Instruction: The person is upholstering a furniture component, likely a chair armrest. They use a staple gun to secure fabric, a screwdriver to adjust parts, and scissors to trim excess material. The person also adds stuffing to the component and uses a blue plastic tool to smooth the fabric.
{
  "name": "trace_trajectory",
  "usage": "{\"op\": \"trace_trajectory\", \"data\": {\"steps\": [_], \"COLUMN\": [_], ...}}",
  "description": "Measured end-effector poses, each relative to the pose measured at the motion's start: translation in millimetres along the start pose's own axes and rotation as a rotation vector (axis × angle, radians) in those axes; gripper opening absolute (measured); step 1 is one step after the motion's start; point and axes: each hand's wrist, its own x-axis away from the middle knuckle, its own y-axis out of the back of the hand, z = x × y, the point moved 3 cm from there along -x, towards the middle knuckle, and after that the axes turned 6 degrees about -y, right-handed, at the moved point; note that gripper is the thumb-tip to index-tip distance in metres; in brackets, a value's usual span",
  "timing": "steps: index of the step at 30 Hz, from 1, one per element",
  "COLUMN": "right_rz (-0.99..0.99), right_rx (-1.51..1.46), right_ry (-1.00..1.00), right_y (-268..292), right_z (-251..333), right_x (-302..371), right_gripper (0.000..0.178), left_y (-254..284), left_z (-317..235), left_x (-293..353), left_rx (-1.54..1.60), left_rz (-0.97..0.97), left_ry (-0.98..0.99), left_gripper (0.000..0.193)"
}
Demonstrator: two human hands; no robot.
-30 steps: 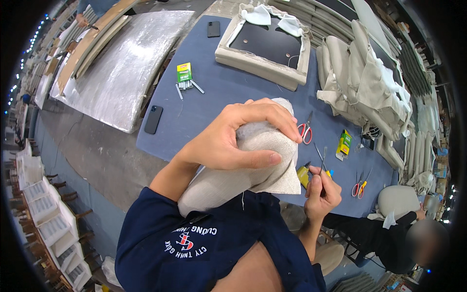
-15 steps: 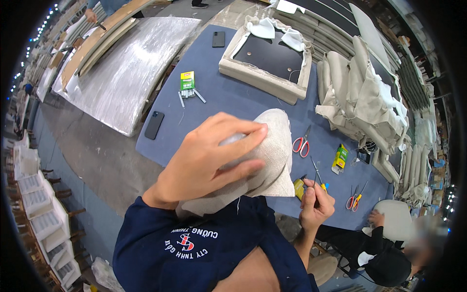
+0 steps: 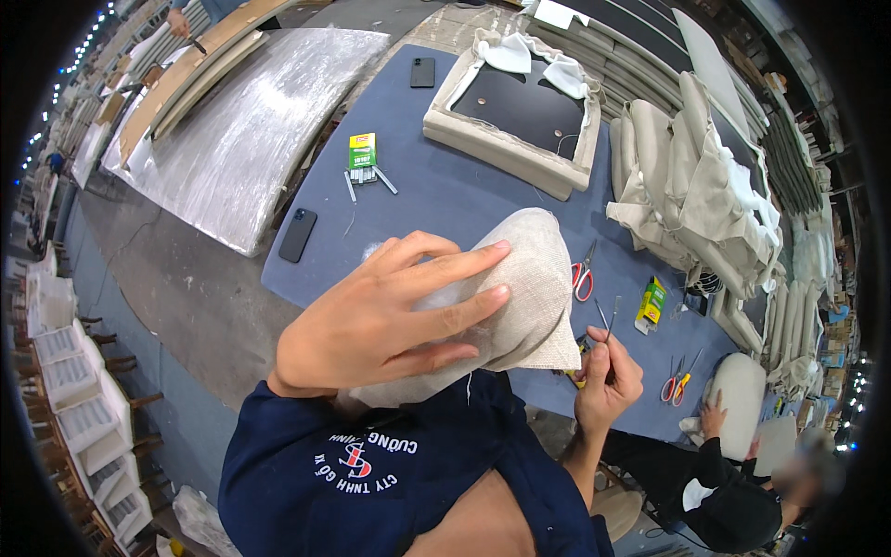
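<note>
My left hand lies with spread fingers on a beige fabric-covered padded piece in front of my torso. A loose fabric corner sticks out at its right side, and a white thread hangs below it. To the right of the piece, my right hand is closed in a pinch on a thin dark metal tool that points up; its exact kind is unclear. Just beyond that hand lie red-handled scissors. A yellow object near the right fingers is mostly hidden.
On the blue table are two phones, a green-yellow box with staple strips, another such box and more scissors. An upholstered frame stands at the back, stacked covers right. A co-worker sits lower right.
My left fingers have settled onto the fabric and spread a little. The padded piece has shifted slightly right, covering more of the yellow object. The co-worker's pale cushion is now tilted upright.
</note>
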Motion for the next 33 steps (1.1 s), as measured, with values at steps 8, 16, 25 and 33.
{"op": "trace_trajectory", "data": {"steps": [8, 16, 25, 33], "right_rz": [0.065, 0.077, 0.105, 0.065], "right_rx": [-0.029, -0.099, -0.118, -0.069], "right_ry": [-0.009, -0.036, -0.082, 0.083], "right_y": [-17.3, -23.5, -23.1, -25.1], "right_z": [10.2, 9.8, 10.2, 8.9], "right_x": [-13.9, -15.1, -11.8, -16.2], "right_gripper": [0.02, 0.021, 0.019, 0.019], "left_y": [-11.1, 5.2, -4.2, -4.7], "left_z": [0.8, 6.2, 7.1, 36.2], "left_x": [-4.5, 3.9, -0.5, -4.9], "left_rx": [0.003, 0.11, 0.115, 0.398], "left_rz": [-0.059, -0.013, -0.05, -0.063], "left_ry": [0.031, -0.089, -0.04, -0.069], "left_gripper": [0.065, 0.054, 0.053, 0.043]}}
